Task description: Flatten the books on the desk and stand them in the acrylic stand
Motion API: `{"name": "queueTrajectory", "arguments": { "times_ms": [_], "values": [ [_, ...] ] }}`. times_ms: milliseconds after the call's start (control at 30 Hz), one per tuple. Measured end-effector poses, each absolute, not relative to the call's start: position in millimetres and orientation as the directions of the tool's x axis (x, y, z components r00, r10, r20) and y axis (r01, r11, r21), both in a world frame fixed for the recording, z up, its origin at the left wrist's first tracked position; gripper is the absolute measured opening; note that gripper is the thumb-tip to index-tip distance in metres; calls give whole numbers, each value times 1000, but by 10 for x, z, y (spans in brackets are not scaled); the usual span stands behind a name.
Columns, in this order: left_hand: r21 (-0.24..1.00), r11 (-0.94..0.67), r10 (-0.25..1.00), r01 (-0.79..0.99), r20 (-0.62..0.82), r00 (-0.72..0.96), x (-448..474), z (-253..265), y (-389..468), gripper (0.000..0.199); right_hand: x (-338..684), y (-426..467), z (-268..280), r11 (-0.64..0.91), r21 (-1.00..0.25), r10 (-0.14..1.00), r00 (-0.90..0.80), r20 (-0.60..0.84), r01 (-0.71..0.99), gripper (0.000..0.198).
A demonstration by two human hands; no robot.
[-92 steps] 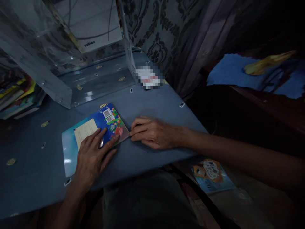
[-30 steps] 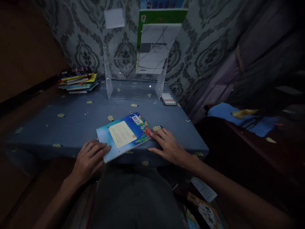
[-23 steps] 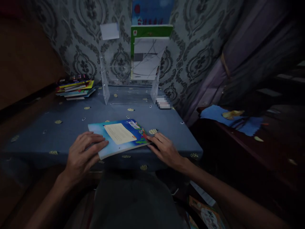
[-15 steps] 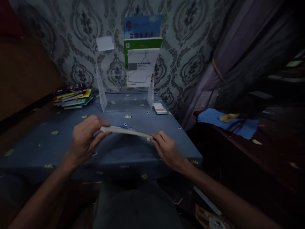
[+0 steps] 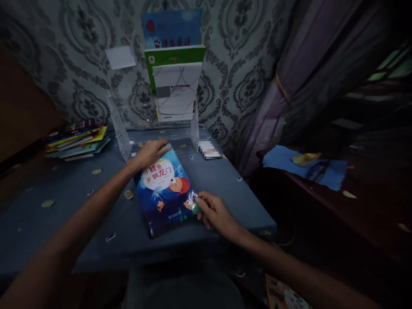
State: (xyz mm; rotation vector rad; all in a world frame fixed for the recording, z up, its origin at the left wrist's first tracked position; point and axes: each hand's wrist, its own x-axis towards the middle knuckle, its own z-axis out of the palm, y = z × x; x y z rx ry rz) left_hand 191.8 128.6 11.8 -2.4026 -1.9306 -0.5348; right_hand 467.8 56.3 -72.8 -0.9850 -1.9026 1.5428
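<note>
A blue picture book [image 5: 167, 189] with cartoon fish and Chinese characters on its cover is tilted toward me above the table. My left hand [image 5: 149, 154] grips its upper left edge, the thumb partly hidden. At the lower right corner, my right hand [image 5: 217, 212] pinches the book, thumb on the cover and fingers beneath. Just behind it stands a clear acrylic stand [image 5: 119, 128]. Upright in that stand are a white-covered book [image 5: 178, 101], a green-topped book [image 5: 175, 54] and a blue book [image 5: 174, 28].
On the left of the patterned blue tablecloth [image 5: 74, 201] lies a stack of books [image 5: 77, 139]. A small blurred white item [image 5: 210, 149] rests beside the stand. To the right are a purple curtain [image 5: 267, 116] and a blue cloth [image 5: 280, 165] on a dark red surface.
The book has turned from edge-on to cover facing me. My left hand has moved up and right to its top edge; my right hand keeps hold lower down. The view has shifted right.
</note>
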Motion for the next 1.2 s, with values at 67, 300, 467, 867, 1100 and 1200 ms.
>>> {"name": "queueTrajectory", "arguments": {
  "times_ms": [67,300,467,867,1100,1200],
  "values": [
    [206,-218,963,954,203,176,1935,-90,1411,38,4690,623,-774,31,-969,763,-632,-135,245,38],
    [97,-217,958,971,215,192,2161,-320,1299,33,4655,748,-791,-212,-939,666,-663,-342,271,44],
    [183,-541,836,821,222,501,2567,-585,570,34,4640,784,-854,-272,-920,641,-661,-391,281,49],
    [166,-603,792,780,243,560,2602,-847,322,42,4803,786,-871,-372,-909,509,-777,-370,188,58],
    [195,-623,780,757,223,585,2547,-804,312,42,4796,720,-843,-343,-918,561,-740,-370,199,52],
    [197,-635,771,747,220,598,2503,-798,300,42,4790,702,-831,-356,-915,561,-739,-373,191,51]
  ]
}}
